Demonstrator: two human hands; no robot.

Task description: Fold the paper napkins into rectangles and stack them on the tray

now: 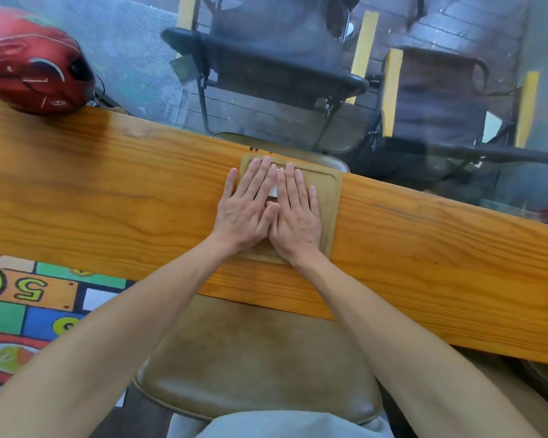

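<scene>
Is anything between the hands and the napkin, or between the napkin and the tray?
Nothing visible. The left hand and right hand lie flat, side by side, directly on the white napkin, which already rests inside the wooden tray.

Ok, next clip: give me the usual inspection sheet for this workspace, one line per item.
Surface: long wooden table, glossy, grain visible.
Job's things: wooden tray at the table's far edge; white napkin on it, mostly hidden under the hands, fold state cannot be told.
Clutter: red helmet at the far left end of the table.
Hands: left hand and right hand lie flat side by side, straight fingers pressing the napkin on the tray.
Cables: nothing seen.
Surroundings: tan padded chair seat below the table, dark folding chairs beyond it, colourful play mat on the floor at left.
</scene>
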